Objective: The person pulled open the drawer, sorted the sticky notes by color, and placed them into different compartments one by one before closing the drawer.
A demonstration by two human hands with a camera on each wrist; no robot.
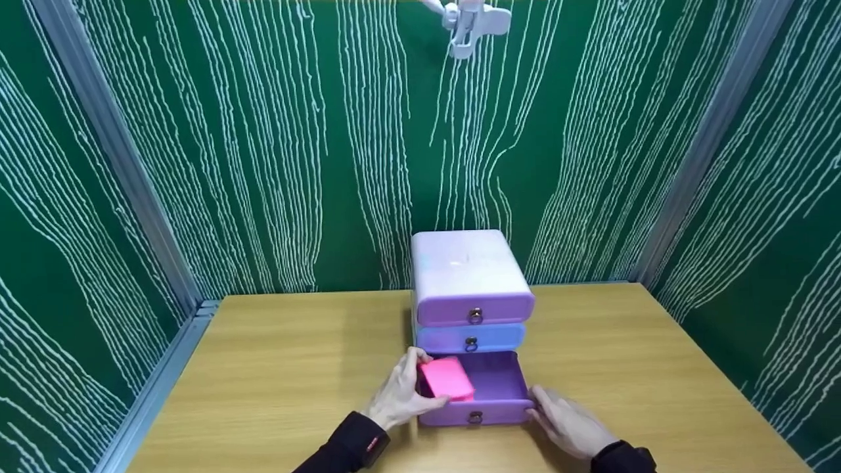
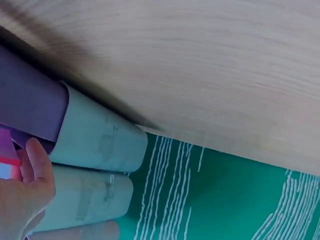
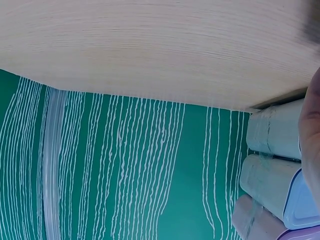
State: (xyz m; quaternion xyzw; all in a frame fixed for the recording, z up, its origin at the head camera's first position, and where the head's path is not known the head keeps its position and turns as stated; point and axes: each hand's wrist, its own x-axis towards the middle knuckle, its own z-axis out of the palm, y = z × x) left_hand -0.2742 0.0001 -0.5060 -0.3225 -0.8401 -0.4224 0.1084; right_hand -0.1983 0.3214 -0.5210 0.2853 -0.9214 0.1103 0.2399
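A small stacked drawer unit (image 1: 466, 263) in purple and blue stands on the table, its bottom purple drawer (image 1: 496, 381) pulled out. My left hand (image 1: 399, 394) is at the drawer's left side and holds a flat bright pink pad (image 1: 448, 378) between thumb and fingers, tilted over the left part of the drawer. In the left wrist view, the left hand (image 2: 30, 190) shows beside the drawer's purple side, with only an edge of pink visible. My right hand (image 1: 568, 420) touches the right front corner of the same drawer with fairly straight fingers; in the right wrist view only its edge shows.
Above the open drawer are a shut blue drawer (image 1: 437, 338) and a shut purple one (image 1: 447, 311), each with a small ring pull. The wooden table (image 1: 282, 368) reaches green walls with white wavy lines. A white clamp (image 1: 468, 29) hangs at the top.
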